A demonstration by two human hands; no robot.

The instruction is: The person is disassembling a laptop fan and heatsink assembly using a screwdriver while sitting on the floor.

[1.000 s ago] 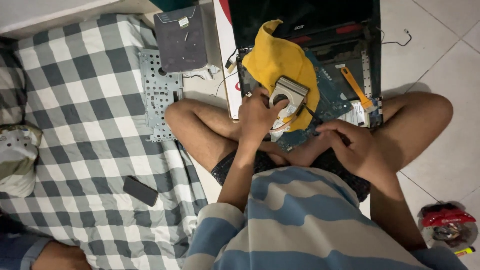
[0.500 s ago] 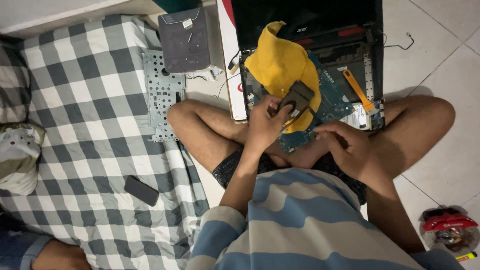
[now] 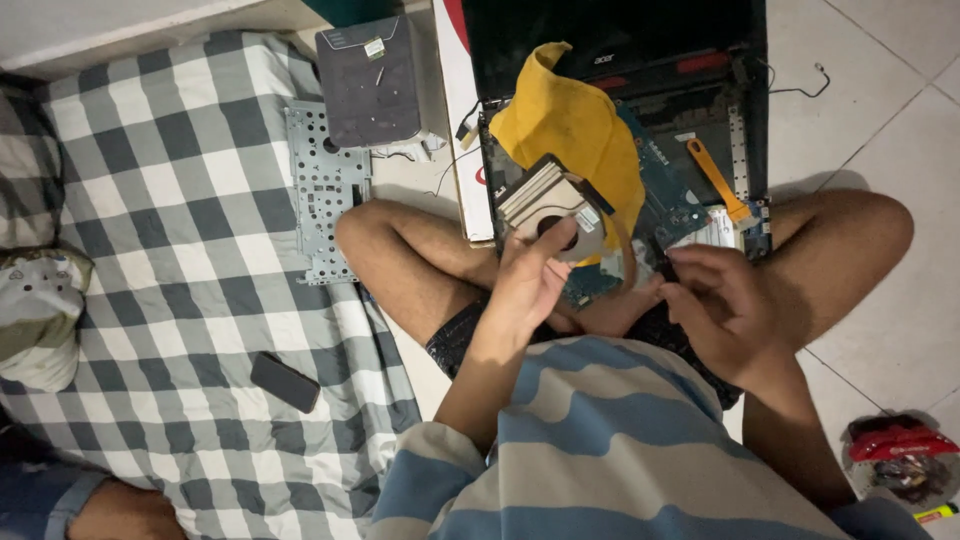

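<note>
Laptop teardown on the floor: cooling fan lifted clear of the board.
Left hand [image 3: 530, 285], grip clenched on the cooling fan [image 3: 553, 205], has raised it since a second ago above the yellow cloth [image 3: 575, 125]; right hand [image 3: 725, 305] pinches at the open laptop [image 3: 690, 190], contents unclear; metal plate [image 3: 325, 190] upper left.

Brightness: moderate indoor light, even across the frame, a little dim at the lower corners.
Source: seems overhead; no lamp in view.
Shadows: soft dark patch on the tiled floor [image 3: 880, 120] beside the knee at right; shade under the legs.
Glare: none strong; the black laptop screen [image 3: 610, 40] at top centre stays dull.
Blur: right hand [image 3: 725, 305] slightly smeared; left hand [image 3: 530, 285] sharper.
Distortion: wide-angle bend along the checked blanket [image 3: 180, 250] at left.
</note>
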